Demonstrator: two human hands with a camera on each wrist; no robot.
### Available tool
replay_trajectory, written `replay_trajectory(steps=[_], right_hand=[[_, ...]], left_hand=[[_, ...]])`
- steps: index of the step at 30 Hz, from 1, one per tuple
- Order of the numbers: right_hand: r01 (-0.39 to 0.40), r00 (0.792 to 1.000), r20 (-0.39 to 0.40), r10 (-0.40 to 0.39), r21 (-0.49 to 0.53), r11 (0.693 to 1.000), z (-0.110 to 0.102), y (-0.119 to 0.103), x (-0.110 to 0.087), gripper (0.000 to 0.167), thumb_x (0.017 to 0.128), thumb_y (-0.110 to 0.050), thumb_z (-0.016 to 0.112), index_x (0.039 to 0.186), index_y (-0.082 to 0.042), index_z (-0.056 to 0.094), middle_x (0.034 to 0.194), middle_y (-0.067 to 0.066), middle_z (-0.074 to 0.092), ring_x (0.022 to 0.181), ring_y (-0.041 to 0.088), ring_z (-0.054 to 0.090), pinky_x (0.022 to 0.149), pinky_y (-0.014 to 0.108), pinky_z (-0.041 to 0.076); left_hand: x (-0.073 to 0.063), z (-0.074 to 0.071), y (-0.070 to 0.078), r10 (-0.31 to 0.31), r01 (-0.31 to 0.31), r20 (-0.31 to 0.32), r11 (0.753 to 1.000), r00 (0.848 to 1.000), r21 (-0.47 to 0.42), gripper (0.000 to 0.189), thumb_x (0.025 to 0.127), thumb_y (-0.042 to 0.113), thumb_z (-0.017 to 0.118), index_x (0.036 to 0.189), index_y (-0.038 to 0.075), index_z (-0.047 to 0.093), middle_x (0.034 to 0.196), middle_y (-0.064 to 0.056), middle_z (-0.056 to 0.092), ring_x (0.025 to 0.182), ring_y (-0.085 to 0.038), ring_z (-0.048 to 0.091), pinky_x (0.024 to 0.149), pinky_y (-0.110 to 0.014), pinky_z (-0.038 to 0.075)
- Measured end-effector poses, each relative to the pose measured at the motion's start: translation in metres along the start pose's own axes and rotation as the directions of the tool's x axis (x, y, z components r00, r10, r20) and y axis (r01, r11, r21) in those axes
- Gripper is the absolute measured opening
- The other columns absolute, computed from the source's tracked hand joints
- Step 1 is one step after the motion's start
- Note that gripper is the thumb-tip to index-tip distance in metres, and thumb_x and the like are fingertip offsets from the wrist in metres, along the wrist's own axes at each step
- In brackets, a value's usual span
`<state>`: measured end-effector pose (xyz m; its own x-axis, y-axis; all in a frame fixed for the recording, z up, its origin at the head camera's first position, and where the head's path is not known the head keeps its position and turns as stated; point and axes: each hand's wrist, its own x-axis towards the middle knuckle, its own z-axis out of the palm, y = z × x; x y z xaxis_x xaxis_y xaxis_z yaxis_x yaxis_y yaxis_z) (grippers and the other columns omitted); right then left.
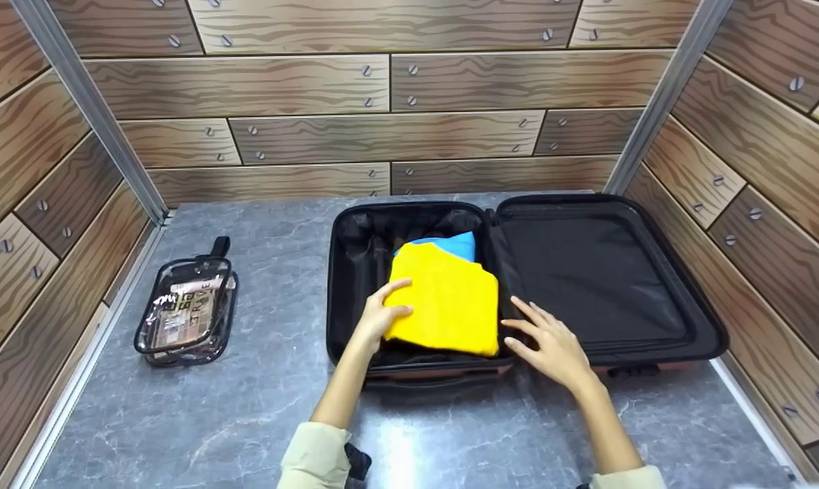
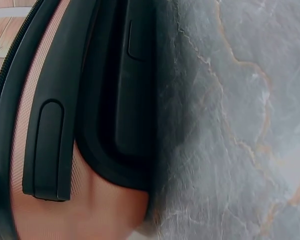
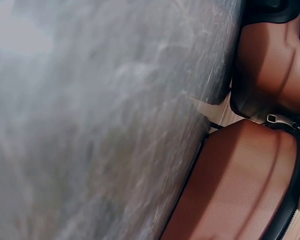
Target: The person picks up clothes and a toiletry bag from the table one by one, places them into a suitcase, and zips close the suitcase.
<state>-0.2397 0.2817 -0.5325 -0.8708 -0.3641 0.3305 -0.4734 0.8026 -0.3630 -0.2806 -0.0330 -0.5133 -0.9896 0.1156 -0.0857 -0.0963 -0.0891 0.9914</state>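
A folded yellow cloth [image 1: 450, 305] lies on top of a blue cloth [image 1: 460, 244] inside the left half of an open suitcase [image 1: 331, 292]. At the yellow cloth's left edge is my left hand [image 1: 378, 316], its thumb and forefinger extended and touching the fabric; its other fingers are hidden. My right hand [image 1: 551, 345] hovers by the suitcase's middle seam, right of the cloth, fingers spread and holding nothing. In the left wrist view I see the suitcase's black carry handle [image 2: 50, 145]; the right wrist view has its copper-coloured shell [image 3: 240, 185].
The suitcase's black-lined lid [image 1: 586, 278] lies flat to the right, near the wood-patterned side wall [image 1: 756, 272]. A clear black-edged pouch [image 1: 185, 309] with packaged items inside rests at the left on the grey marbled tabletop [image 1: 267, 285].
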Motion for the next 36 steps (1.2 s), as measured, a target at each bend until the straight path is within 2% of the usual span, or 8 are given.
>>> replay_trajectory(steps=[9,17,21,26,32,36], right_hand=[[0.005,1.000,-0.001,-0.005,-0.012,1.000,0.0007,0.0012,0.0001,0.037,0.086,-0.044,0.059,0.118,-0.026,0.064,0.145,-0.008,0.032,0.129,0.027,0.032,0.091,0.063,0.030],[0.013,1.000,-0.008,-0.013,-0.014,1.000,0.0011,0.0017,0.0009,0.035,0.086,-0.042,0.060,0.117,-0.026,0.064,0.145,-0.008,0.033,0.129,0.027,0.032,0.089,0.065,0.029],[0.012,1.000,-0.008,-0.012,-0.012,1.000,0.0008,0.0010,0.0007,0.036,0.086,-0.043,0.060,0.117,-0.026,0.064,0.145,-0.008,0.033,0.129,0.027,0.032,0.090,0.065,0.029],[0.003,1.000,0.003,-0.003,-0.006,1.000,0.0002,-0.0002,0.0003,0.037,0.087,-0.044,0.058,0.118,-0.025,0.064,0.145,-0.008,0.032,0.129,0.027,0.031,0.091,0.066,0.027],[-0.002,1.000,0.006,0.002,-0.002,1.000,0.0002,0.0001,0.0000,0.036,0.087,-0.041,0.060,0.118,-0.024,0.064,0.145,-0.007,0.032,0.130,0.028,0.031,0.092,0.063,0.028],[-0.002,1.000,0.006,0.002,-0.002,1.000,0.0002,0.0001,0.0004,0.035,0.086,-0.038,0.062,0.118,-0.023,0.064,0.145,-0.006,0.033,0.129,0.028,0.031,0.092,0.062,0.028]], left_hand=[[-0.0019,0.0013,-0.0030,-0.031,0.033,-0.069,0.999,0.997,0.037,0.048,0.075,-0.009,0.061,0.121,0.003,0.059,0.122,-0.018,0.050,0.095,-0.026,0.052,0.073,-0.031,0.048],[-0.0037,0.0005,-0.0022,-0.047,0.060,-0.111,0.992,0.993,0.114,0.046,0.076,-0.010,0.061,0.120,0.004,0.060,0.130,-0.018,0.046,0.108,-0.029,0.047,0.080,-0.034,0.046],[-0.0040,0.0009,-0.0042,0.014,0.015,-0.133,0.976,0.991,0.215,0.044,0.074,-0.009,0.062,0.117,0.002,0.061,0.128,-0.018,0.049,0.110,-0.031,0.047,0.084,-0.037,0.044],[-0.0041,0.0020,-0.0065,0.108,-0.030,-0.189,0.927,0.976,0.374,0.044,0.070,-0.006,0.065,0.113,0.005,0.064,0.123,-0.016,0.054,0.109,-0.031,0.049,0.086,-0.039,0.043],[-0.0036,0.0026,-0.0079,0.161,-0.052,-0.232,0.909,0.959,0.414,0.047,0.069,-0.005,0.066,0.115,0.006,0.063,0.121,-0.016,0.056,0.112,-0.031,0.049,0.090,-0.040,0.040],[-0.0035,0.0026,-0.0079,0.232,-0.085,-0.258,0.875,0.938,0.476,0.047,0.068,-0.004,0.068,0.114,0.005,0.064,0.116,-0.018,0.058,0.107,-0.035,0.050,0.089,-0.042,0.040]])
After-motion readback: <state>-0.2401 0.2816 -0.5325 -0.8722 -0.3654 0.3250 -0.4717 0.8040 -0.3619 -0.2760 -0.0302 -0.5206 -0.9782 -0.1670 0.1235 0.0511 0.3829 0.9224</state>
